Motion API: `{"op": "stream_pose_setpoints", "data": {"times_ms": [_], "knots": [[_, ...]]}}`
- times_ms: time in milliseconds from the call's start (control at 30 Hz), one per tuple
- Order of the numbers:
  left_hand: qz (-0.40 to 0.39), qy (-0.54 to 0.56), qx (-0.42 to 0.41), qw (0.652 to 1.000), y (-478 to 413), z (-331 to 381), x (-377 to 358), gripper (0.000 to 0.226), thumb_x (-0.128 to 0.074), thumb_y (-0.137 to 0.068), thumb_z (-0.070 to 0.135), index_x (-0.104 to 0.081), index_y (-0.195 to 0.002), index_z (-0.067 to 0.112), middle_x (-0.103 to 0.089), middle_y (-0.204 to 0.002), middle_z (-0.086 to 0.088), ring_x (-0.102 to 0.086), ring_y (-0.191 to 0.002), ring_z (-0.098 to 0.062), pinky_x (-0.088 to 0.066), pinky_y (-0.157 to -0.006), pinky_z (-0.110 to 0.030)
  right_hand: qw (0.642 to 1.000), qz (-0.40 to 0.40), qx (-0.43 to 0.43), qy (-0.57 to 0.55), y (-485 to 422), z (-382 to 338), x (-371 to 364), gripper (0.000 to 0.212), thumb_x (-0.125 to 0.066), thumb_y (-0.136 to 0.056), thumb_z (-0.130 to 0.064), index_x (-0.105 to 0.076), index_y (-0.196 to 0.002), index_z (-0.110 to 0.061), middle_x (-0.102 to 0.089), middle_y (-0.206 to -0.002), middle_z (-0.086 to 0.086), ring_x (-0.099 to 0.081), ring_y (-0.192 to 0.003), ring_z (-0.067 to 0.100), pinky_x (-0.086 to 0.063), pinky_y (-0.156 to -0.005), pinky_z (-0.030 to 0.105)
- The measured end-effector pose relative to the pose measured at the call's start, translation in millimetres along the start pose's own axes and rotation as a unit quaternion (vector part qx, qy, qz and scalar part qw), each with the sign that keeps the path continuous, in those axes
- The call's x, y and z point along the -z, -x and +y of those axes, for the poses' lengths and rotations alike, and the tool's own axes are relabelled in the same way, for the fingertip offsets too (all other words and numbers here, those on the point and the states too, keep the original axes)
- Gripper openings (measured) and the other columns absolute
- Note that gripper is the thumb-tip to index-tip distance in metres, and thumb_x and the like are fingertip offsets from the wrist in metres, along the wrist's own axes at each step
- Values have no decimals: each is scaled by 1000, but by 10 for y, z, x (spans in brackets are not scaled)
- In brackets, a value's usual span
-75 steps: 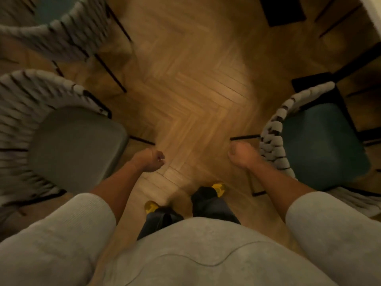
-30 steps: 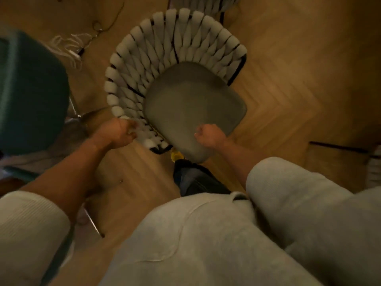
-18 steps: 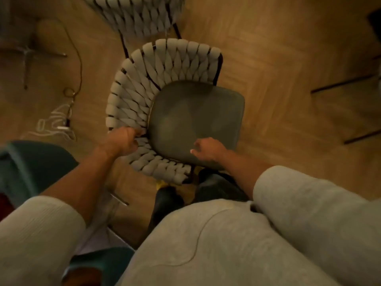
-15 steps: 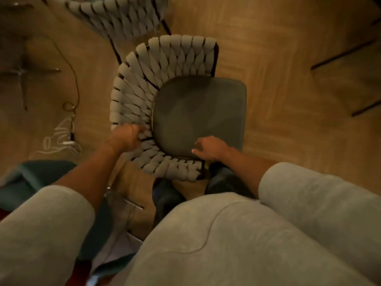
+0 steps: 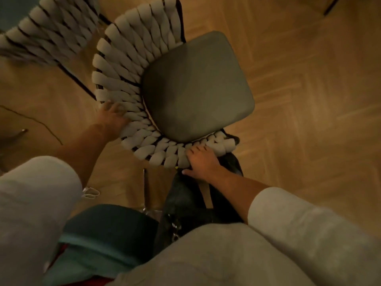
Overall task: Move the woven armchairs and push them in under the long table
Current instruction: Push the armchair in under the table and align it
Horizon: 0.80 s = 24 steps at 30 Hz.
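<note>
At the far left of my view a thin dark cable (image 5: 35, 122) lies on the herringbone wood floor (image 5: 309, 100). Above it, in the upper left corner, is the second woven armchair (image 5: 47, 32). It is blurred, and only its back of pale bands shows.

Just beside it, in the middle, stands the woven armchair (image 5: 123, 65) that I handle. Its curved back is toward me and to the left, and its grey-green seat cushion (image 5: 195, 87) points away to the right. The two backs are very near; I cannot tell if they touch.

My left hand (image 5: 112, 118) is on the outer rim of this back, at its left side, with the fingers bent over the pale bands and gripping them. Lower down, close to my body, there is a teal cushion (image 5: 107, 230).

My right hand (image 5: 201, 162) holds the nearer end of the same rim. The fingers are curled over the top of the bands and the thumb is spread out to the side. Under this hand are my dark trousers (image 5: 185, 203). In the upper right corner a thin dark leg (image 5: 332, 6) of some furniture stands on the floor.
</note>
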State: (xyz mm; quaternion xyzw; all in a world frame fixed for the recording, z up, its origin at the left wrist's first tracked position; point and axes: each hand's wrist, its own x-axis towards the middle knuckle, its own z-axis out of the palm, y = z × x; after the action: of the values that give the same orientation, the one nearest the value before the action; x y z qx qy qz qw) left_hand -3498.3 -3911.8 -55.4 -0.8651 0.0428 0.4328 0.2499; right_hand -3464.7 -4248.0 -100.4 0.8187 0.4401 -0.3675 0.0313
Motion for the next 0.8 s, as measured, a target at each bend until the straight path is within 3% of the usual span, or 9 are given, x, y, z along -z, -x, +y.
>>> {"op": "stream_pose_setpoints", "data": {"times_ms": [233,400,533,700,800], "knots": [[12,-84,-15,996,-277,-85,-282,73,-56,-94,51,-22,-158,42,-19,-168,5,-7,-156,-29,-4,-125,-55,999,21,-26,20,-283,-395,-202,46,-68,-91,-41,-59,-128,-16,-66,-123,9,-61,-111,30,-46,-97,45],[25,-39,-28,999,-208,-135,-351,77,-61,-90,53,-24,-156,43,-25,-165,10,-13,-155,-28,-4,-125,-54,998,5,-21,55,-304,-352,-206,35,-70,-88,-30,-63,-121,-25,-69,-111,1,-67,-99,25,-43,-90,41],[27,37,-30,999,-205,77,-215,73,-64,-87,51,-33,-153,44,-34,-161,9,-21,-152,-26,-1,-126,-52,997,-1,-11,73,-202,35,-91,40,-63,-90,-34,-60,-130,-32,-68,-122,-2,-66,-109,26,-38,-95,39],[52,146,-10,988,-113,585,111,59,-66,-85,46,-50,-141,40,-55,-142,4,-43,-134,-27,-26,-116,-45,986,-33,-32,157,-47,782,310,44,-53,-96,-37,-53,-140,-42,-62,-136,-9,-56,-127,22,-31,-109,40],[67,181,-11,981,-84,965,292,50,-65,-86,51,-55,-133,38,-64,-128,4,-53,-119,-25,-36,-107,-44,973,-60,-71,209,37,1165,470,45,-52,-100,-38,-48,-144,-50,-54,-146,-11,-44,-140,21,-19,-119,44]]}}
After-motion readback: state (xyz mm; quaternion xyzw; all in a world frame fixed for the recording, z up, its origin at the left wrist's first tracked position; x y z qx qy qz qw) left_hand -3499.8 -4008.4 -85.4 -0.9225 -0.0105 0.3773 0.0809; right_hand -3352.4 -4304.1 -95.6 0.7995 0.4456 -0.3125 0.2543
